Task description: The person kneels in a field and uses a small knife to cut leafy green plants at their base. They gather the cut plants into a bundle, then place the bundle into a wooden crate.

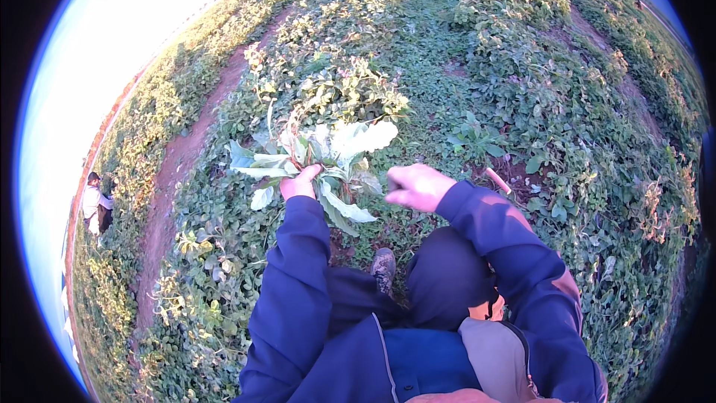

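My left hand (302, 182) grips a bunch of uprooted leafy plants (335, 151) with broad pale green leaves and some reddish-brown stems or roots. To the right of the bunch is my right hand (417, 186), its fingers curled; whether anything lies between them cannot be told. A pinkish handle-like rod (498, 181) lies on the ground past my right wrist, beside a small patch of bare soil. Just beyond my right hand a broad-leaved green plant (475, 137) grows from the ground.
Low leafy crop rows (559, 95) spread all around, with a green strip (428, 39) running away ahead and a reddish soil furrow (193, 145) at left. My patterned shoe (383, 268) is on the ground below my hands. Another person (96, 204) is among plants at far left.
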The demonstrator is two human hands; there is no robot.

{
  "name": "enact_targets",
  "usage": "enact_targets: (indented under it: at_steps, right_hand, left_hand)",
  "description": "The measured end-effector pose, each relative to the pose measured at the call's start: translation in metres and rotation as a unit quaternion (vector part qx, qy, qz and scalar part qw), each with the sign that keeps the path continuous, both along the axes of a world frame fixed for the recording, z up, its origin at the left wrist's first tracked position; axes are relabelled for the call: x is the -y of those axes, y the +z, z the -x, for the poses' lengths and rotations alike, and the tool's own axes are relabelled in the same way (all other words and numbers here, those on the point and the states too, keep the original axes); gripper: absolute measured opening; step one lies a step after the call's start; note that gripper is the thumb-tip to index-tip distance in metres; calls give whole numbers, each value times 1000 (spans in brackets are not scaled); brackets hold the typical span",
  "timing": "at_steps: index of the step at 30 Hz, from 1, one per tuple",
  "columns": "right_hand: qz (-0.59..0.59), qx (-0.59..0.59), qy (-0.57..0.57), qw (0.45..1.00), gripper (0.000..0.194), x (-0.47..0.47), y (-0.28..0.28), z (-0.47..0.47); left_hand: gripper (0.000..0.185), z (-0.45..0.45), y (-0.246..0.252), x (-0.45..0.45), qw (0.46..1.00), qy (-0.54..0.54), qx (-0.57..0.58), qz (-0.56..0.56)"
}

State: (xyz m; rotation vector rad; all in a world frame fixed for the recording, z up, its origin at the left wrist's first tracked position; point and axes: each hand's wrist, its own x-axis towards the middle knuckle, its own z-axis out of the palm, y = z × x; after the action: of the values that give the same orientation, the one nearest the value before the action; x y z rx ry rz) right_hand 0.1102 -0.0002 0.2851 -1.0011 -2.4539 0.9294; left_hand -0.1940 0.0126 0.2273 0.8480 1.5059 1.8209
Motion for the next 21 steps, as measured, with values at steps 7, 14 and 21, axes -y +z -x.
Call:
enact_targets:
  at_steps: [7,14,21]
  right_hand:
    - [-112,134,203,964,28,29,19,72]
    - [-203,57,203,956,14,33,-8,115]
    - [-172,113,130,970,19,15,-41,108]
  left_hand:
    - [59,5,9,12,999,31,-9,7]
    - [60,14,-14,10,995,46,-33,80]
    - [55,16,-36,0,994,66,-35,76]
